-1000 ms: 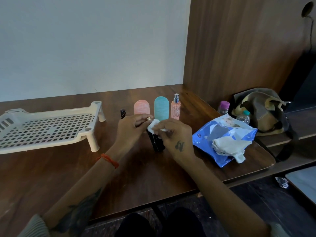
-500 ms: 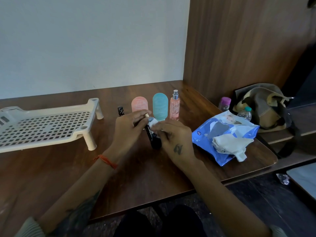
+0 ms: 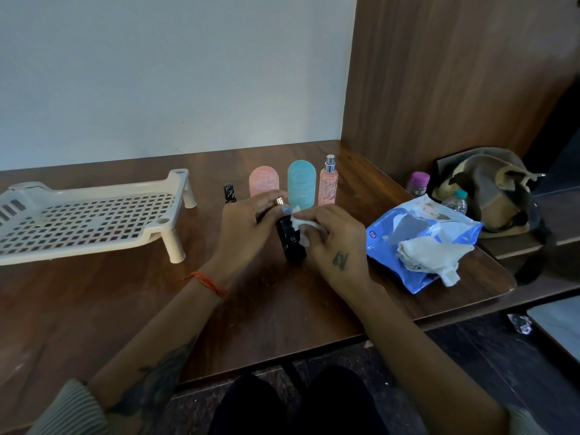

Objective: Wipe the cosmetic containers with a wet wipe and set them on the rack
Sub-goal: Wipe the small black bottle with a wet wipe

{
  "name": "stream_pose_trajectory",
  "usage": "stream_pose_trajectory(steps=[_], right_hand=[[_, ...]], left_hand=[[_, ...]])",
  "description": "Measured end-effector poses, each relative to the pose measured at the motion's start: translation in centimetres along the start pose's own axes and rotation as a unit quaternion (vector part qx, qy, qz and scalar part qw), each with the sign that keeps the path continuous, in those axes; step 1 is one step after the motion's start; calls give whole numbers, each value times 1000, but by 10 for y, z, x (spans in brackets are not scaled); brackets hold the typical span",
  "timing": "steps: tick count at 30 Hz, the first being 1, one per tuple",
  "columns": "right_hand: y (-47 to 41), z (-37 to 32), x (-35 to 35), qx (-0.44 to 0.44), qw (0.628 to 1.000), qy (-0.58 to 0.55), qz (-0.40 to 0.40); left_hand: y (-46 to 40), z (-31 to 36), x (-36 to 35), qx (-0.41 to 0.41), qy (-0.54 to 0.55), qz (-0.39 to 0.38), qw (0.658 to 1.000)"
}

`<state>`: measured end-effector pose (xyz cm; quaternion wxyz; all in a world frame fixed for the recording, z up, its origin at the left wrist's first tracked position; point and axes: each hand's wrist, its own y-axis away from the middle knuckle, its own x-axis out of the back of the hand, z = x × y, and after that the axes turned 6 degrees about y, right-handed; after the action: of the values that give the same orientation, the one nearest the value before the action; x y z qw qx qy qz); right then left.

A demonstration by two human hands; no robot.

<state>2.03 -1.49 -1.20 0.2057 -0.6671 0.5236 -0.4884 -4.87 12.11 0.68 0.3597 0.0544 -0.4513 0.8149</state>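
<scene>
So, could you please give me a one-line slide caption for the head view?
Left hand steadies a black container while right hand rubs it with a wet wipe; rack bare.

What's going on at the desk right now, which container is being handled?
A person is wiping a black container: the left hand holds it by its gold-ringed top while the right hand presses a white wet wipe against its side. The white rack on the left holds nothing yet. A small dark bottle, a pink case, a teal case and a pink spray bottle stand in a row behind the hands. The blue wipe pack lies open to the right.
</scene>
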Motion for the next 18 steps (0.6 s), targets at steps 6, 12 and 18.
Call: stream_pose_trajectory(steps=[6, 12, 18], right_hand=[[6, -7, 0, 70, 996, -4, -50], [2, 4, 0, 21, 1000, 9, 12], [5, -2, -1, 106, 993, 9, -52]], left_hand=[[0, -3, 0, -22, -30, -10, 999], [-1, -4, -1, -7, -3, 2, 1000], [-2, -4, -2, -17, -2, -6, 1000]])
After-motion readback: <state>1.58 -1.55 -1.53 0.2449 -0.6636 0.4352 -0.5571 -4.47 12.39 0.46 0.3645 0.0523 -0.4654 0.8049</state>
